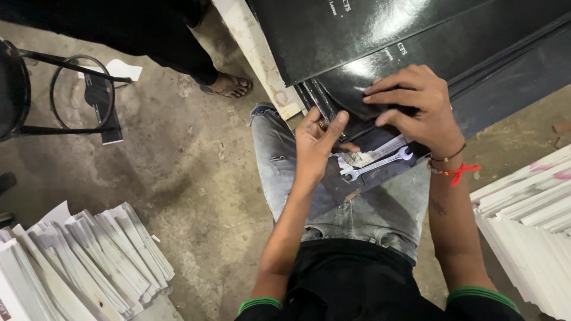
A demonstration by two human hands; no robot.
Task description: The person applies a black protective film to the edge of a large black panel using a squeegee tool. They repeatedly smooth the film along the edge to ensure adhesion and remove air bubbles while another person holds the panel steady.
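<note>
looking straight down from the head camera onto a lap in grey jeans point(363, 208), seated beside a low wooden-edged bench point(262, 59). pressing down with the right hand point(416, 110), fingers spread and curled over the near corner of a glossy black cover sheet point(380, 77) that lies on top of a stack of similar black boards point(511, 65). gripping the same corner from the other side with the left hand point(318, 145), thumb raised and fingers tucked under the edge of the black sheets, so closed on the stack rather than open. resting just below both hands, on a dark board across the knees: a small silver open-ended spanner point(380, 163), lying flat and untouched, next to a scrap of printed paper point(372, 153).

wearing a dark thread and a red string bracelet point(455, 171) on the right wrist, and black sleeves with green cuffs point(260, 304) on both arms.

standing at the upper left, well apart: another person's sandalled foot point(229, 86) on the concrete floor point(178, 172). sitting further left, a black metal stool frame point(71, 95) with a dark booklet point(104, 110) under it. fanned out at lower left, a heap of white and grey folded sheets point(89, 261); stacked at the right edge, more white sheets point(529, 220), a few with pink marks.
</note>
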